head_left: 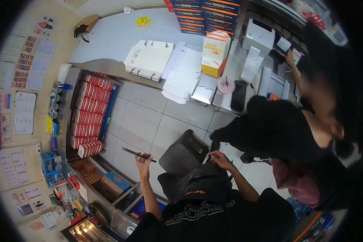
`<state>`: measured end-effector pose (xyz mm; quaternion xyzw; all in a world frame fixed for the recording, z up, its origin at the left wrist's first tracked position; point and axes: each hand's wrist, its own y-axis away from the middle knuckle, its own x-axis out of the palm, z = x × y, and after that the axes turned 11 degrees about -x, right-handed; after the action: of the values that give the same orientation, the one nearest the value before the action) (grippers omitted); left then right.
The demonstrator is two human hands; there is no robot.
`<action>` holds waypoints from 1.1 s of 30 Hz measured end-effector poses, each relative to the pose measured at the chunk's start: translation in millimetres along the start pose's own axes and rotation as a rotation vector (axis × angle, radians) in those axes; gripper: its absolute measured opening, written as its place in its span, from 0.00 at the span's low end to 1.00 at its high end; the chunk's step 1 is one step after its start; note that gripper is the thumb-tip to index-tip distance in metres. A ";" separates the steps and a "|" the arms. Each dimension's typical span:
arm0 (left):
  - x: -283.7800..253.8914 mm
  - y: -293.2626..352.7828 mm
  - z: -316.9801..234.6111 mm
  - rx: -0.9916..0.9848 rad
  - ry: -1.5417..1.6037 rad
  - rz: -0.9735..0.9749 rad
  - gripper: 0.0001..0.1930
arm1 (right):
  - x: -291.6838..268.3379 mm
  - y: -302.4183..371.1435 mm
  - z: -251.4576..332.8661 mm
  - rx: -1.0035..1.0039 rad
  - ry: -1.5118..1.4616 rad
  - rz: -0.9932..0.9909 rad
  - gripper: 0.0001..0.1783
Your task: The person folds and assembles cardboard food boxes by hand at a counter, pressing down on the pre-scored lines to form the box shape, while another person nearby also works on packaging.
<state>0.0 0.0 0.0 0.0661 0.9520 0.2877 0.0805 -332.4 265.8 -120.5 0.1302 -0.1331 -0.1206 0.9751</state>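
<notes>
My left hand (142,160) is raised at mid-left, its fingers closed around a thin, dark, bar-shaped object (129,151) that sticks out on both sides. The exact kind of that object is not clear. In front of my body my right hand (222,160) has its fingers bent together near dark cloth; what they may hold is too small to make out. Between and beyond my hands stands a dark grey textured plastic stool (180,151). Black clothing covers my lap below it.
People in dark clothes (266,125) crowd the right side at a counter with a label printer (258,37), a black phone (238,96) and a yellow-white carton (215,54). Flat white boxes (149,59) lie on the far table. Red-white boxes (92,109) fill a left shelf.
</notes>
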 end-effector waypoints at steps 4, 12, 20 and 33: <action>114.0 -67.2 -32.0 0.067 -0.029 0.169 0.31 | -64.5 -140.2 49.1 -0.163 0.268 -0.304 0.12; 134.0 -171.0 -120.4 -0.096 -0.373 0.400 0.34 | -34.0 -355.5 56.5 -0.447 0.859 -1.035 0.08; 294.6 -405.0 -271.8 0.522 -0.888 0.554 0.44 | -42.9 -413.2 39.4 -0.125 1.064 -1.511 0.12; 506.1 -514.9 -294.0 1.375 -0.905 0.510 0.37 | -34.8 -421.6 27.6 -0.184 1.100 -1.365 0.09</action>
<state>-592.3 -496.0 -104.3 0.4203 0.7472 -0.3973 0.3274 -457.6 -126.0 -223.3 0.1418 0.4725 -0.6073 0.6228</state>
